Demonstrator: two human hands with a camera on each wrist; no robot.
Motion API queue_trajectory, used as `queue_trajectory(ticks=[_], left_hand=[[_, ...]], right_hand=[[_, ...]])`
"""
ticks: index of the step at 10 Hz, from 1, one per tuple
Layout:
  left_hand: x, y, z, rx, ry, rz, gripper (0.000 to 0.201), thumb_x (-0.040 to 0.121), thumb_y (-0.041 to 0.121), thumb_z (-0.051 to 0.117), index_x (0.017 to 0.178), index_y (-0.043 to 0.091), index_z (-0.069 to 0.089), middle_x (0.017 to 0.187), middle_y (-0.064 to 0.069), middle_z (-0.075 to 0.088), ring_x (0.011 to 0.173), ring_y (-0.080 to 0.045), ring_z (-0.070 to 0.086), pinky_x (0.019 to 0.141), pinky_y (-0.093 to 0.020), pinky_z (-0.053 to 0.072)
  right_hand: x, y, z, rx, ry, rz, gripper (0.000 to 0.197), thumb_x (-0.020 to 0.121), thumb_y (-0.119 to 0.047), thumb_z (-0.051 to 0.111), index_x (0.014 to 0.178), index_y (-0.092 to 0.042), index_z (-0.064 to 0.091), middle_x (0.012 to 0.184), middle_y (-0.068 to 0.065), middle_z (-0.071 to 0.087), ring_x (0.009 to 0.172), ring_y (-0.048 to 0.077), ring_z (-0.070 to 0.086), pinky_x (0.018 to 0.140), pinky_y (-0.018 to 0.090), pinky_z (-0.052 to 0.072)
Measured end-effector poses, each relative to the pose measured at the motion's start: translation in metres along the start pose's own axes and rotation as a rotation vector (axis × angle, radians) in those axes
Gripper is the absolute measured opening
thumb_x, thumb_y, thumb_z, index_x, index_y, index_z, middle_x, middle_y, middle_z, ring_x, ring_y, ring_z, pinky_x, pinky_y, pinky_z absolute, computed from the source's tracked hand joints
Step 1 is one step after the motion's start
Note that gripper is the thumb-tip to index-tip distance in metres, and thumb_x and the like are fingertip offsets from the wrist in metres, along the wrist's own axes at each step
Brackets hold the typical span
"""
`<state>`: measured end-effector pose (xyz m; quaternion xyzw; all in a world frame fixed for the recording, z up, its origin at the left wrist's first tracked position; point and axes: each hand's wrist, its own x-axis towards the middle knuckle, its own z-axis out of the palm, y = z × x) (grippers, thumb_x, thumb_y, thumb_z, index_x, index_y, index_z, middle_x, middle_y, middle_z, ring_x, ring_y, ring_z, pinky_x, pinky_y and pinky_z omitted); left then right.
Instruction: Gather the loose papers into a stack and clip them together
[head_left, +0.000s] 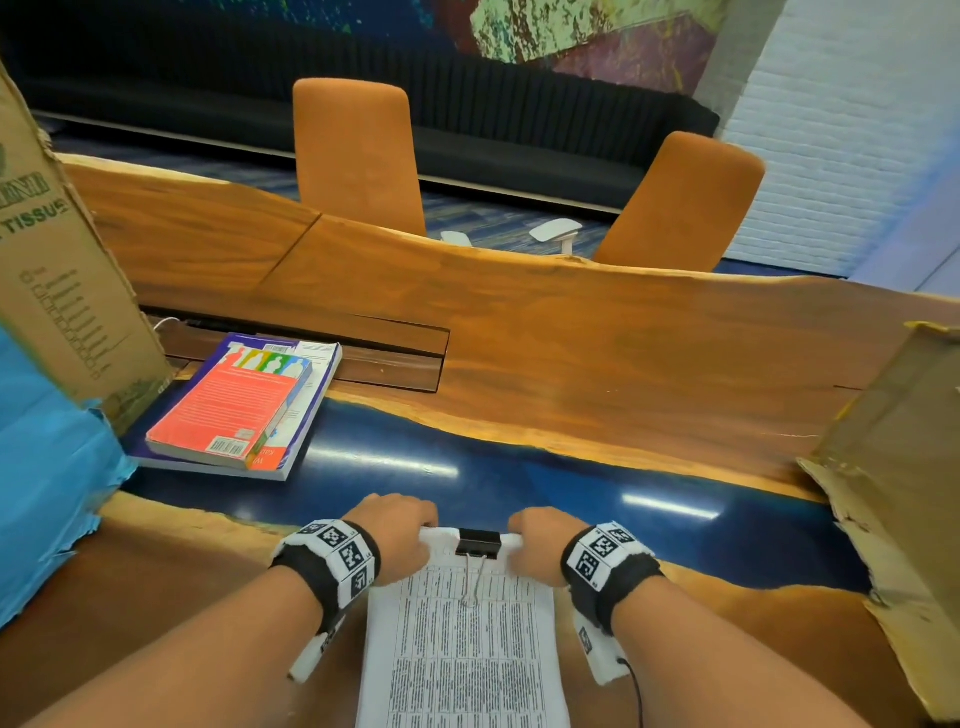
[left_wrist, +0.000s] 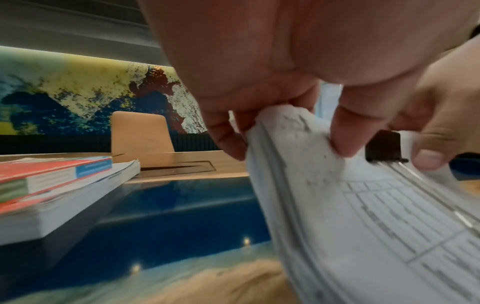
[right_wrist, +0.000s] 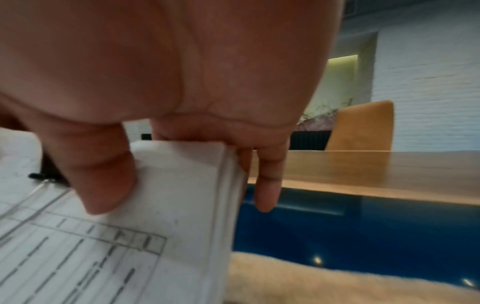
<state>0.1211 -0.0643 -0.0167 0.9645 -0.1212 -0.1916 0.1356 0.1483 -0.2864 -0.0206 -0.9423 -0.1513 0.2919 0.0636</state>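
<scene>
A stack of printed papers (head_left: 462, 649) lies lengthwise in front of me, its far end raised off the table. A black binder clip (head_left: 478, 542) sits on the middle of that far edge, its wire handles folded onto the top sheet. My left hand (head_left: 397, 535) pinches the stack's far left corner (left_wrist: 293, 131), thumb on top and fingers behind. My right hand (head_left: 540, 543) pinches the far right corner (right_wrist: 182, 164) the same way. The clip (left_wrist: 384, 147) shows between both hands in the left wrist view.
Two books (head_left: 244, 405) are stacked at the left on the blue-and-wood table (head_left: 571, 364). Cardboard boxes stand at the far left (head_left: 62, 270) and right (head_left: 904, 493). Two orange chairs (head_left: 358, 150) stand beyond the table.
</scene>
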Motion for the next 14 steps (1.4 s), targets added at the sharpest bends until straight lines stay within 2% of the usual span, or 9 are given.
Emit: queue_trajectory(ticks=[2, 4, 5, 7, 9, 10, 11, 12, 14], left_hand=[[0.011, -0.016, 0.017, -0.108, 0.015, -0.208, 0.020, 0.095, 0.036, 0.049, 0.104, 0.026, 0.064, 0.103, 0.003, 0.067, 0.095, -0.015, 0.064, 0.086, -0.031, 0.053], [0.019, -0.019, 0.025, -0.306, 0.080, -0.313, 0.016, 0.093, 0.034, 0.055, 0.102, 0.024, 0.064, 0.100, 0.002, 0.066, 0.090, -0.015, 0.063, 0.082, -0.031, 0.054], [0.018, -0.026, 0.025, -0.351, 0.109, -0.432, 0.029, 0.089, 0.040, 0.059, 0.110, 0.021, 0.055, 0.101, 0.001, 0.062, 0.088, -0.016, 0.058, 0.074, -0.027, 0.046], [0.005, -0.027, 0.042, -0.498, -0.229, -0.607, 0.027, 0.087, 0.030, 0.055, 0.100, 0.007, 0.060, 0.080, -0.010, 0.074, 0.065, -0.025, 0.074, 0.061, -0.031, 0.062], [0.017, -0.035, 0.052, -0.736, 0.072, -0.549, 0.017, 0.088, 0.020, 0.064, 0.077, 0.007, 0.065, 0.072, -0.014, 0.070, 0.059, -0.026, 0.064, 0.067, -0.040, 0.061], [0.019, -0.036, 0.055, -0.885, 0.144, -0.511, 0.019, 0.084, 0.004, 0.063, 0.079, 0.022, 0.069, 0.091, -0.008, 0.074, 0.085, -0.026, 0.070, 0.085, -0.047, 0.058], [0.021, -0.038, 0.059, -0.959, 0.140, -0.476, 0.026, 0.085, 0.003, 0.061, 0.078, 0.026, 0.070, 0.095, -0.002, 0.075, 0.092, -0.024, 0.070, 0.091, -0.047, 0.056], [0.018, -0.035, 0.057, -1.038, 0.157, -0.483, 0.023, 0.087, 0.006, 0.062, 0.077, 0.025, 0.068, 0.094, -0.004, 0.074, 0.090, -0.024, 0.070, 0.090, -0.044, 0.056], [0.000, -0.041, 0.072, -1.046, 0.220, -0.551, 0.008, 0.088, 0.012, 0.063, 0.082, 0.009, 0.068, 0.074, -0.009, 0.073, 0.062, -0.023, 0.064, 0.056, -0.025, 0.046]], right_hand=[[0.005, 0.016, 0.020, 0.184, 0.098, 0.110, 0.024, 0.095, -0.035, 0.059, 0.113, -0.020, 0.058, 0.107, -0.001, 0.058, 0.100, 0.021, 0.057, 0.084, 0.032, 0.048], [0.010, 0.017, 0.029, 0.250, 0.163, 0.154, 0.021, 0.096, -0.033, 0.058, 0.113, -0.020, 0.055, 0.108, 0.000, 0.060, 0.102, 0.021, 0.059, 0.088, 0.032, 0.049], [0.011, 0.027, 0.032, 0.350, 0.227, 0.269, 0.042, 0.087, -0.034, 0.066, 0.122, -0.022, 0.046, 0.115, 0.000, 0.056, 0.103, 0.022, 0.058, 0.086, 0.031, 0.048], [0.004, 0.038, 0.045, 0.285, 0.037, 0.403, 0.019, 0.087, -0.036, 0.062, 0.091, -0.018, 0.057, 0.078, -0.005, 0.057, 0.068, 0.011, 0.057, 0.054, 0.021, 0.041], [0.017, 0.046, 0.041, 0.486, 0.238, 0.491, 0.010, 0.087, -0.013, 0.057, 0.077, -0.014, 0.054, 0.073, 0.000, 0.058, 0.064, 0.016, 0.054, 0.056, 0.026, 0.044], [0.022, 0.048, 0.040, 0.504, 0.211, 0.471, 0.010, 0.086, -0.013, 0.056, 0.089, -0.012, 0.066, 0.084, 0.003, 0.066, 0.076, 0.019, 0.063, 0.065, 0.029, 0.054], [0.019, 0.049, 0.041, 0.520, 0.219, 0.448, 0.012, 0.087, -0.012, 0.056, 0.092, -0.012, 0.068, 0.090, 0.004, 0.069, 0.083, 0.019, 0.065, 0.074, 0.031, 0.057], [0.009, 0.047, 0.041, 0.549, 0.219, 0.421, 0.011, 0.088, -0.014, 0.058, 0.095, -0.011, 0.066, 0.095, 0.006, 0.069, 0.087, 0.020, 0.064, 0.073, 0.030, 0.052], [-0.019, 0.041, 0.024, 0.744, 0.478, 0.256, 0.012, 0.092, -0.024, 0.065, 0.104, -0.022, 0.063, 0.098, -0.007, 0.062, 0.091, 0.012, 0.059, 0.075, 0.021, 0.046]])
